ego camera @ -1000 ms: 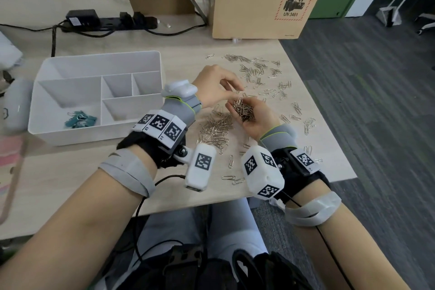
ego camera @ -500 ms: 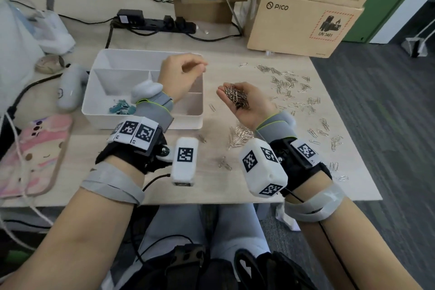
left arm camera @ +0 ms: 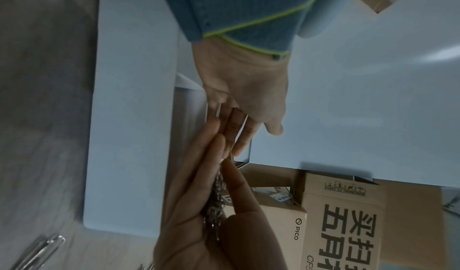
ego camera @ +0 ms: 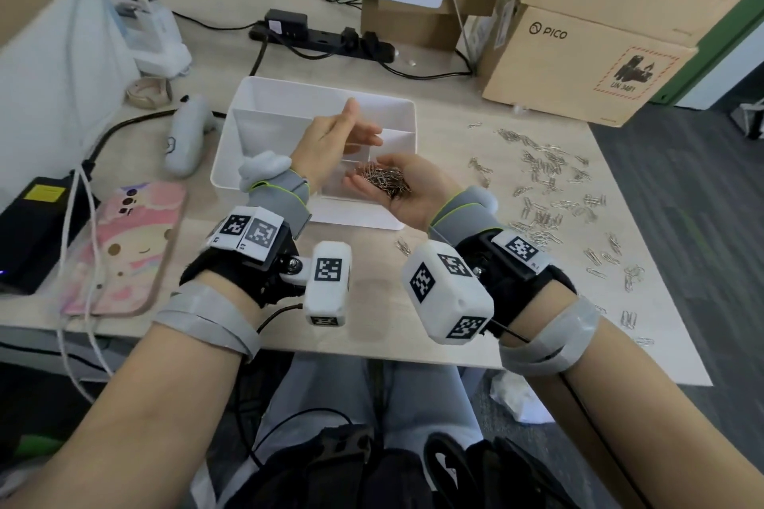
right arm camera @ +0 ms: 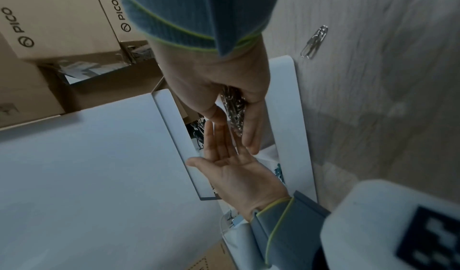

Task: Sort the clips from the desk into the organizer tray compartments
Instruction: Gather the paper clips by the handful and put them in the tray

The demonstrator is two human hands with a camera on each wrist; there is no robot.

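The white organizer tray [ego camera: 256, 95] stands at mid-desk. My right hand [ego camera: 413, 188] hovers palm up over the tray's front right part, and a heap of silver paper clips [ego camera: 382, 178] lies in its cupped palm. In the right wrist view the clips [right arm camera: 234, 108] sit between its thumb and straight fingers. My left hand [ego camera: 343, 134] is over the tray just left of it, fingers straight and empty, its fingertips near the right fingertips [left arm camera: 219, 132]. Teal clips [right arm camera: 278, 172] lie in a tray compartment. Many silver clips [ego camera: 545, 178] are scattered on the desk to the right.
A pink-cased phone [ego camera: 124, 248] and a black power brick [ego camera: 33, 227] lie at the left. A white controller [ego camera: 188, 136] rests beside the tray. A power strip [ego camera: 322, 39] and PICO cardboard boxes [ego camera: 578, 66] line the back. One clip [ego camera: 403, 246] lies before the tray.
Both hands have moved left from the clip pile to over the tray. The right hand carried its clips along. The left hand went from pinched fingers to flat, straight fingers.
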